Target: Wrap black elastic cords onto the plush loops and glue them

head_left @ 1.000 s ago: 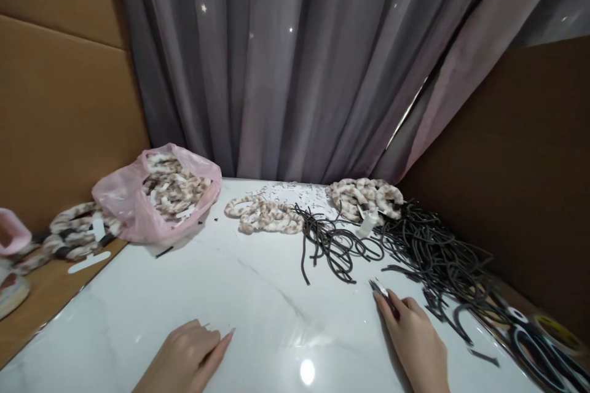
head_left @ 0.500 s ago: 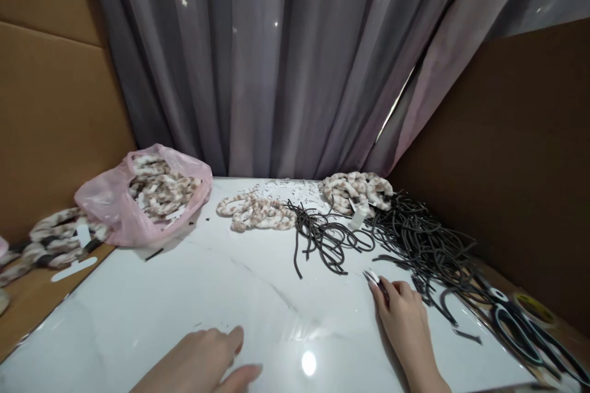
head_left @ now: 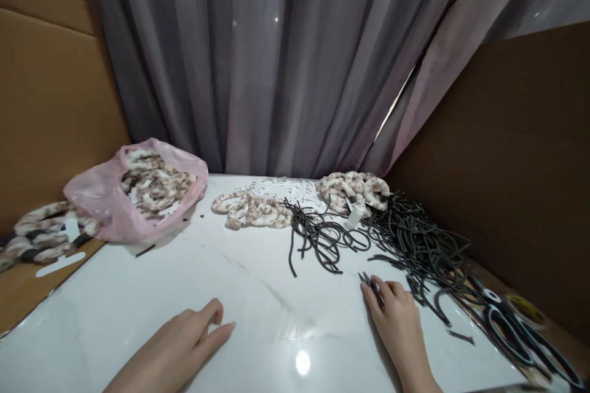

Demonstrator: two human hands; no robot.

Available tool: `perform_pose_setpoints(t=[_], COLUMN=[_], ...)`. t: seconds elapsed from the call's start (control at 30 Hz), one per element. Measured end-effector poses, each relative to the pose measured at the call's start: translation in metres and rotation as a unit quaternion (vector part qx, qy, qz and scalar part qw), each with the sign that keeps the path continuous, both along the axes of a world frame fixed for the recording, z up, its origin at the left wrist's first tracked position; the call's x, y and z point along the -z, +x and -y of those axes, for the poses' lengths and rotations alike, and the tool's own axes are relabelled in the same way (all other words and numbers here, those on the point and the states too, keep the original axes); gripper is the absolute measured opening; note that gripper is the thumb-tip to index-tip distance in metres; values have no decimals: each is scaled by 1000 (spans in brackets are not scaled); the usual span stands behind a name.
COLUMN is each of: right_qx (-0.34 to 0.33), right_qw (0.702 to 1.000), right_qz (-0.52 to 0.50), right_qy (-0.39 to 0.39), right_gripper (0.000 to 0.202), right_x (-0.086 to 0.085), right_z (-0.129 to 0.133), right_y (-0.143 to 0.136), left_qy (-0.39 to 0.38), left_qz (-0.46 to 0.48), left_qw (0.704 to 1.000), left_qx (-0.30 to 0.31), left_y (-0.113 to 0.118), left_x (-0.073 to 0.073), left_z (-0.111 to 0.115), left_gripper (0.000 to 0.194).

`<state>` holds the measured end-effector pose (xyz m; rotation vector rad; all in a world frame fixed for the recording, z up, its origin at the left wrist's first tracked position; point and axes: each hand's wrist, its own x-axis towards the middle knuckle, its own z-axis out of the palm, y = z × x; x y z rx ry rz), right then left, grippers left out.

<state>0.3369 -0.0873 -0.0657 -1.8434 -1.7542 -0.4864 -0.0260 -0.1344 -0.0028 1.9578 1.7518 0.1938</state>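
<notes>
My left hand (head_left: 185, 339) is over the front left of the white marble-patterned table (head_left: 258, 331). Its thumb stands apart from the curled index finger, and nothing shows between them. On the right, my right hand (head_left: 391, 313) is closed around a small dark two-pointed tool (head_left: 364, 279), either tweezers or thread snips. The tool's two tips point away from me, slightly apart; the palm hides the rest. Just beyond this hand lie loose black cords (head_left: 322, 239) and a larger tangled heap of black cords (head_left: 415, 239).
Brown-and-white fluffy loops (head_left: 258, 212) lie mid-table, and another fluffy pile (head_left: 353, 189) sits behind the cords near a small white bottle (head_left: 354, 216). A pink plastic bag (head_left: 108, 212) holds more loops. Large scissors (head_left: 511, 338) and yellow tape (head_left: 525, 309) lie right. Cardboard walls flank the table.
My left hand has moved left and slightly up, and its thumb and index finger have drawn closer together. My right hand keeps its hold on the tool, nearly in place. The view has shifted slightly.
</notes>
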Motion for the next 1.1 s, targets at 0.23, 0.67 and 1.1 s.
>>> perform_pose_setpoints(t=[0.23,0.67,1.1], right_qx=[-27,-56,-63], right_qw=[999,995,993], right_qz=[-35,-79,-91], right_qy=[-5,-4,-40], right_gripper=[67,65,72], right_x=[4,5,4], right_z=[-2,-3,-4], right_y=[1,2,0], left_qy=[-36,-29,-35], left_qz=[19,7,-31], left_qw=[999,1000,999], left_qx=[5,10,17], left_y=[4,9,16], left_x=[-1,-8,-13], left_z=[-1,-1,-1], left_gripper=[34,33,31])
